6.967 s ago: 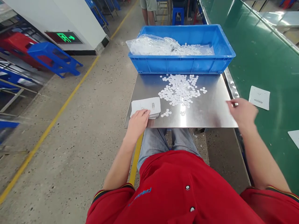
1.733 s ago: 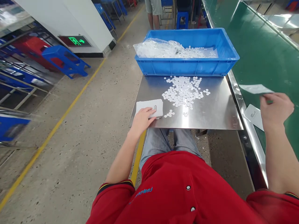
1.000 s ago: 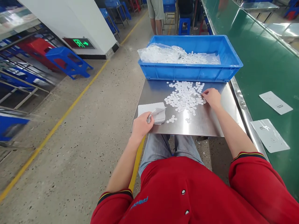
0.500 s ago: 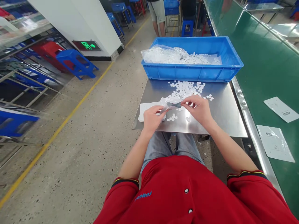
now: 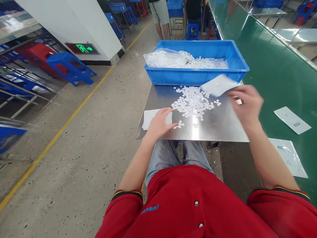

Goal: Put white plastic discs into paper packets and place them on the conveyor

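Two white packets (image 5: 292,120) flat on green belt (image 5: 269,86). Third packet (image 5: 219,85), kinda blurry tbh, pinched in right hand (image 5: 247,104) over metal table (image 5: 223,130), near blue bin (image 5: 178,77). Left hand (image 5: 159,125) over packet stack (image 5: 149,119), thumb and fingers spread apart, by loose white discs (image 5: 192,102).

Silver rectangular metal tabletop (image 5: 223,130) gleaming, smooth, glare flaring on it | blue rectangular plastic crate (image 5: 190,77), ribbed outside, soft sheen there | clear plastic bag (image 5: 165,59), crinkled, all shine | small round white discs (image 5: 191,102), reading matt | long green belt (image 5: 264,71), sleek, glossy | flat white film-like pouch (image 5: 218,86), smooth, blurred | red cloth shirt (image 5: 178,201), matt
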